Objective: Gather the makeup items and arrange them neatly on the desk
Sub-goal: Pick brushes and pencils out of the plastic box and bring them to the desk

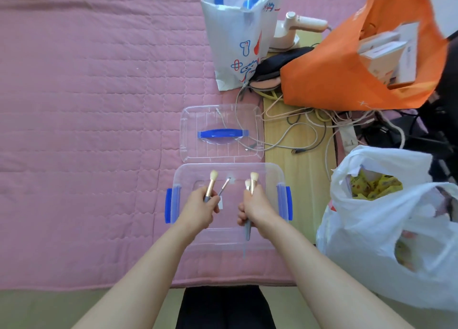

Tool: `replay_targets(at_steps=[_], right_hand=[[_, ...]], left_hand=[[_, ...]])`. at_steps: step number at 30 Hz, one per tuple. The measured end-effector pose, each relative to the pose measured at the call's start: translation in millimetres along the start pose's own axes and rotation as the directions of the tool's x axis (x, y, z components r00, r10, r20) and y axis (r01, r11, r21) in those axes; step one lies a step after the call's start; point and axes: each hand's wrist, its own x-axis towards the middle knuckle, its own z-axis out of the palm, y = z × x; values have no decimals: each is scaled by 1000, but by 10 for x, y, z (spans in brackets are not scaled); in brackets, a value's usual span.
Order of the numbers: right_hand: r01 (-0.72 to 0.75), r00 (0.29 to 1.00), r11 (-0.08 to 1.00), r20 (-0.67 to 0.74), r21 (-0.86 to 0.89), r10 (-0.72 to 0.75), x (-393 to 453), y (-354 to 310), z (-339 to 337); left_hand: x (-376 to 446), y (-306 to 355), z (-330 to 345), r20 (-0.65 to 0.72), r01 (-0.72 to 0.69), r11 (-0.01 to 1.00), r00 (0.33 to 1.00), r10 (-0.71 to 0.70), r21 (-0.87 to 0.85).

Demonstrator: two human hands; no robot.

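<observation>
The left hand (200,208) curls around two makeup brushes: a fluffy-tipped brush (211,185) with a rose-gold ferrule and a thin angled brush (224,186), both pointing away from the person. The right hand (255,204) grips two more fluffy brushes (251,183) together, their grey handles sticking out below the fist. Both hands hover over a clear plastic storage box (270,177) with blue side latches, which sits on a pink quilted cover (86,105). The box's clear lid (193,120) with a blue handle lies just beyond it. To the right a wooden surface (300,170) carries tangled cables (309,125), an orange bag (334,76), a white printed bag (235,38) and a white plastic bag (384,242).
</observation>
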Motion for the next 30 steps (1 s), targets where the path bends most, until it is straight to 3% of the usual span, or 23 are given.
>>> replay_targets(at_steps=[4, 11, 21, 30], right_hand=[[165, 986, 970, 56, -177, -157, -348, -39, -79], [294, 954, 911, 153, -290, -259, -1088, -151, -170], [458, 849, 845, 416, -275, -325, -2220, -161, -196], [660, 725, 619, 578, -426, -375, -2767, 91, 77]], left_hand=[[-428, 151, -49, -102, -15, 996, 995, 6, -93], [-1187, 347, -136, -176, -20, 921, 983, -53, -388], [-2300, 271, -252, -292, -154, 796, 956, -29, -586], [-3036, -121, -136, -487, -241, 706, 858, -167, -666]])
